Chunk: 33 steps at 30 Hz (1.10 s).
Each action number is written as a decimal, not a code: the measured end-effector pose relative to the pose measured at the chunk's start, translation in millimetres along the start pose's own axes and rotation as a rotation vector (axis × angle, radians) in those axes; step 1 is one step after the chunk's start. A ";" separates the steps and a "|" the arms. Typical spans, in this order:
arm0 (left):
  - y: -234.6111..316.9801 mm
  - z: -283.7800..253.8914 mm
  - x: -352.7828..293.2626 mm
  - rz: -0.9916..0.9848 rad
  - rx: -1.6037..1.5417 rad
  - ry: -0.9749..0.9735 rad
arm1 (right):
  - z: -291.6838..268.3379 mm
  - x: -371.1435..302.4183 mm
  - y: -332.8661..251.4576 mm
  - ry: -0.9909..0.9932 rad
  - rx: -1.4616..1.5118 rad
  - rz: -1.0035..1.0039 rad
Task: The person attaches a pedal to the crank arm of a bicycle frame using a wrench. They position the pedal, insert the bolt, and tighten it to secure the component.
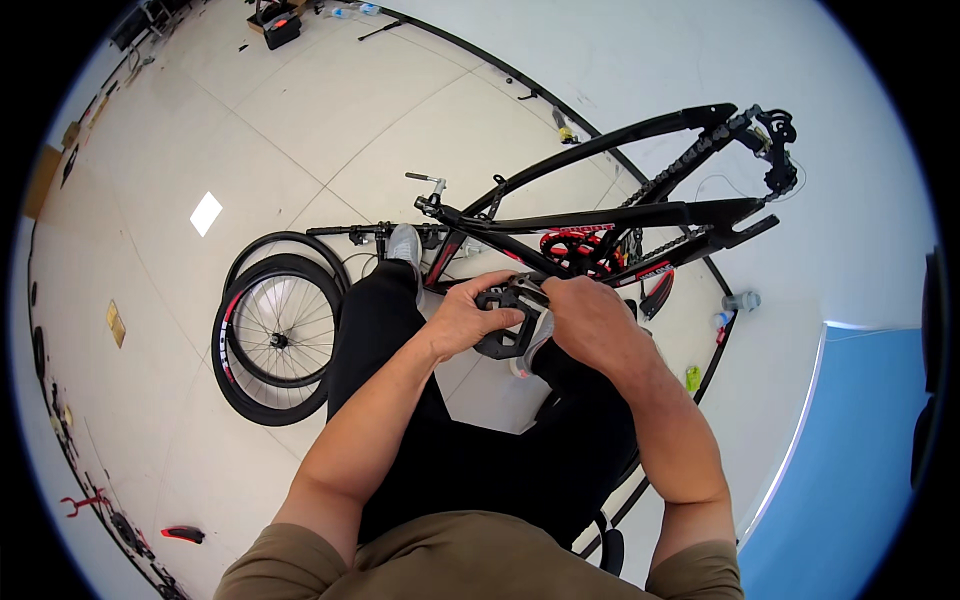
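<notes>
A black platform pedal is pinched in my left hand, the thumb lying across it and the fingers behind. Close beside it, my right hand is closed in a fist at the pedal's inner end. Whatever sits inside that fist is hidden by the fingers; a bit of metal shows between the two hands. Just beyond them lies a black bicycle frame with red markings, its bottom bracket area partly covered by my right hand. A red and black chainring shows behind the frame tubes.
Two bicycle wheels lie overlapped on the tiled floor at left. A handlebar rests near my shoe. At far right of the frame hangs the rear derailleur. A clear bottle stands by the wall.
</notes>
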<state>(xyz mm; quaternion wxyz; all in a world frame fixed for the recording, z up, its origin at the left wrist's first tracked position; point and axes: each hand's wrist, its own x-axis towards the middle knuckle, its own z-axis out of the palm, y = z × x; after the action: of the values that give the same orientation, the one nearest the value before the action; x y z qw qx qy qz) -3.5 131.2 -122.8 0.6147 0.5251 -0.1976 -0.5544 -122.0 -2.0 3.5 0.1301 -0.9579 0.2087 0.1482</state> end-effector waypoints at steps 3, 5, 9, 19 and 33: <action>-6.1 -4.1 5.2 0.008 0.030 0.013 | 6.7 -15.9 7.6 0.058 0.096 0.098; -8.3 -3.5 6.7 -0.001 0.034 0.006 | 18.0 -30.3 16.1 0.142 0.221 0.143; -6.7 -0.9 4.1 -0.010 -0.013 -0.005 | 60.8 -45.6 26.8 0.285 0.644 0.177; -14.2 2.8 6.5 0.013 -0.086 -0.001 | 115.1 -43.5 34.9 0.467 0.986 0.199; -8.3 5.4 3.0 0.130 0.247 0.078 | 191.9 -14.9 19.1 0.549 1.366 0.308</action>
<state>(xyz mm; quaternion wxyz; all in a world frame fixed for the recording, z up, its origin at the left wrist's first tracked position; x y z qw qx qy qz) -10.9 127.6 -129.0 0.5873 0.6040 -0.2738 -0.4641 -187.4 46.3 -172.0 0.6165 -0.6268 0.4107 -0.2417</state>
